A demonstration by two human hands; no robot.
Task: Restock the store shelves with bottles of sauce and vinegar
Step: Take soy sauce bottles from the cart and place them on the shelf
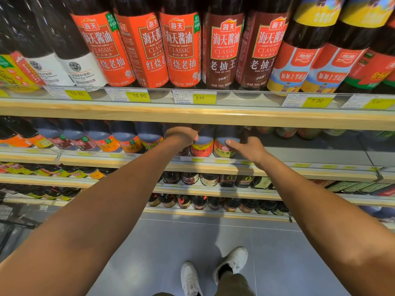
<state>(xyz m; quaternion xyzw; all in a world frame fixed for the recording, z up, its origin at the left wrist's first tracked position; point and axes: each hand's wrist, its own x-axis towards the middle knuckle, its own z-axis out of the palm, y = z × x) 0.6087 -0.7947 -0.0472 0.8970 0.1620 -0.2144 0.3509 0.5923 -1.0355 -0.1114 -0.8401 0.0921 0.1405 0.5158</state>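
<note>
My left hand (181, 135) reaches into the second shelf (213, 165) and curls over a dark sauce bottle (183, 151), of which only the lower part shows. My right hand (249, 149) grips the right side of a dark sauce bottle with a red and yellow label (224, 149), thumb across its front. Between the two hands stands another dark bottle with a red label (202, 146). A row of similar bottles (102, 139) fills this shelf to the left. To the right of my right hand the shelf floor (310, 152) is bare grey.
The upper shelf (192, 116) holds tall soy sauce bottles with orange labels (181, 48) and brown labels (224, 50) above yellow price tags. Lower shelves (213, 193) carry small dark bottles. My white shoes (213, 272) stand on a grey tiled floor. A dark wire basket (8, 227) sits at the left.
</note>
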